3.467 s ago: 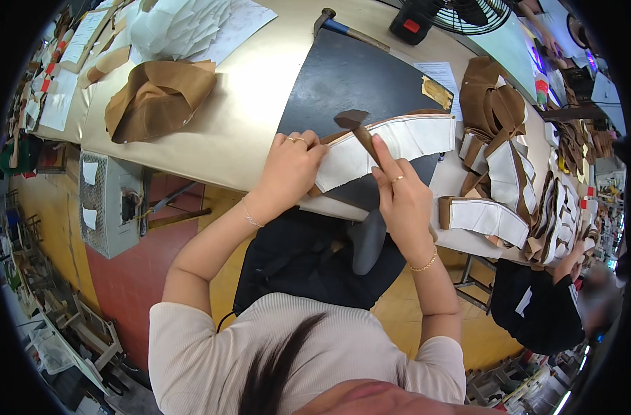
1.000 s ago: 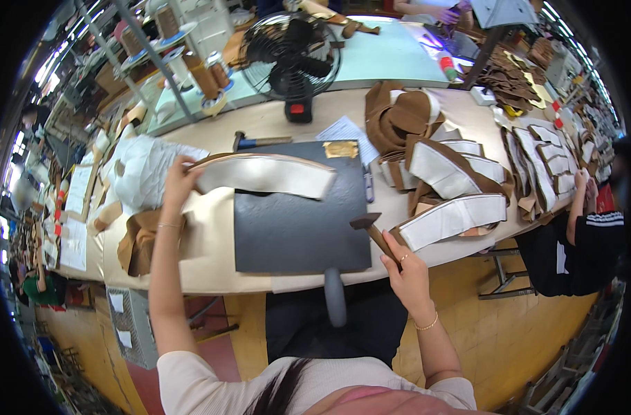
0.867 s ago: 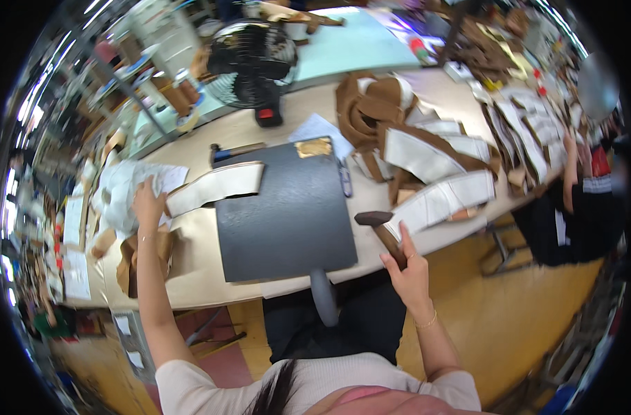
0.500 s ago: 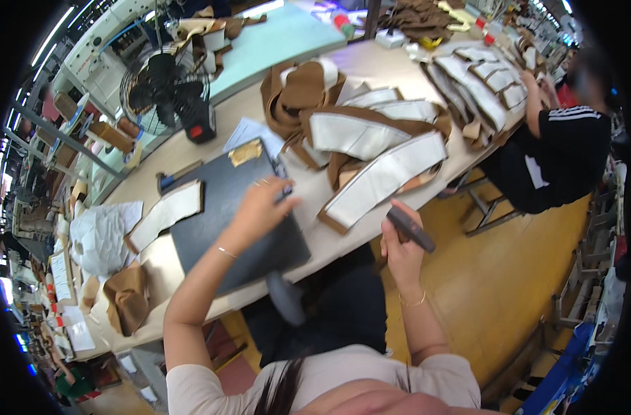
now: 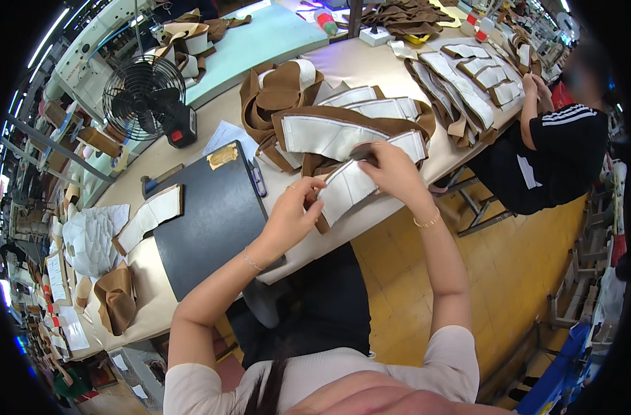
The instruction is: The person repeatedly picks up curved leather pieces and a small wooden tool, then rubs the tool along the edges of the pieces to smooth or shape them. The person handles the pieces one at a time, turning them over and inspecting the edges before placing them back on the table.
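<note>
On the bench in front of me lies a curved brown piece point(image 5: 346, 192) with a white, stitched-looking facing. My left hand point(image 5: 295, 211) is at its left end, fingers curled and thumb on the edge. My right hand point(image 5: 391, 173) reaches over the same piece and grips a dark oblong tool point(image 5: 362, 152), partly hidden by the fingers. Behind it, more brown-and-white pieces point(image 5: 329, 135) lie heaped, with a rolled brown piece point(image 5: 277, 97) at their left. A dark grey board point(image 5: 208, 221) lies left of my left hand, with a tan patch point(image 5: 223, 156) at its top edge.
A similar strip point(image 5: 149, 218) and a hammer point(image 5: 160, 178) lie left of the board. A black fan point(image 5: 144, 98) stands behind. White crumpled sheets point(image 5: 90, 235) and a folded brown piece point(image 5: 116, 301) are at far left. A co-worker point(image 5: 561, 138) sits at right beside more pieces.
My right hand has moved up and left from beyond the bench edge, bringing the dark tool over the piece. My left hand has come right, off the board, to the piece's left end.
</note>
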Demonstrator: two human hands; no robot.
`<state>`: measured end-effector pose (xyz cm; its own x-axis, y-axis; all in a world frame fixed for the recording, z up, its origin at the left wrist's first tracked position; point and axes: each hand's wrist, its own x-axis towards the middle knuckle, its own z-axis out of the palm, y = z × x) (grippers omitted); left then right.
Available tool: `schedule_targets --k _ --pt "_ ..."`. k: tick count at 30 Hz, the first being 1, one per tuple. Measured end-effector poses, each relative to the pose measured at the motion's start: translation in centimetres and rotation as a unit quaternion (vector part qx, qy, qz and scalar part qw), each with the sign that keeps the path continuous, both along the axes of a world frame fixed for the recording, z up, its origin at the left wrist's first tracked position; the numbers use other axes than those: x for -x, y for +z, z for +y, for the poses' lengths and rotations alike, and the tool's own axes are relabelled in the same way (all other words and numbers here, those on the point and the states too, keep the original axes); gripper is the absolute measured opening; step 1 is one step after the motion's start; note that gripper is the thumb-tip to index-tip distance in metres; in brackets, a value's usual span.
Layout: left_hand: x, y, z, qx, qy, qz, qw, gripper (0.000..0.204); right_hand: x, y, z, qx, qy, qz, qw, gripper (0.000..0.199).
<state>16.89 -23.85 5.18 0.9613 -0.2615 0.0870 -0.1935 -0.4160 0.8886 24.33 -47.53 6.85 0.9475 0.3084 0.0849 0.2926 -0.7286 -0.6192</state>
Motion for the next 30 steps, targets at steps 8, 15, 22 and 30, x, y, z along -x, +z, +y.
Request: schedule_targets --k 8,15,22,30 --pt "1.9 3.9 3.4 0.017 0.0 0.012 1.0 0.038 -7.3 -0.6 3.6 0.22 0.032 0.063 0.973 0.029" --pt "7.1 4.1 20.9 0.012 0.169 0.04 0.985 0.043 -8.7 -2.8 2.8 0.163 0.037 0.054 0.984 0.027" --pt "17.2 -1.0 33.2 -0.176 0.304 0.045 0.935 0.031 -7.0 -2.4 4.1 0.2 -0.014 0.017 0.98 0.031" --pt "16.0 -1.1 33.1 -0.415 0.304 -0.093 0.853 0.033 1.0 -0.6 10.8 0.009 -0.027 -0.034 0.999 0.041"
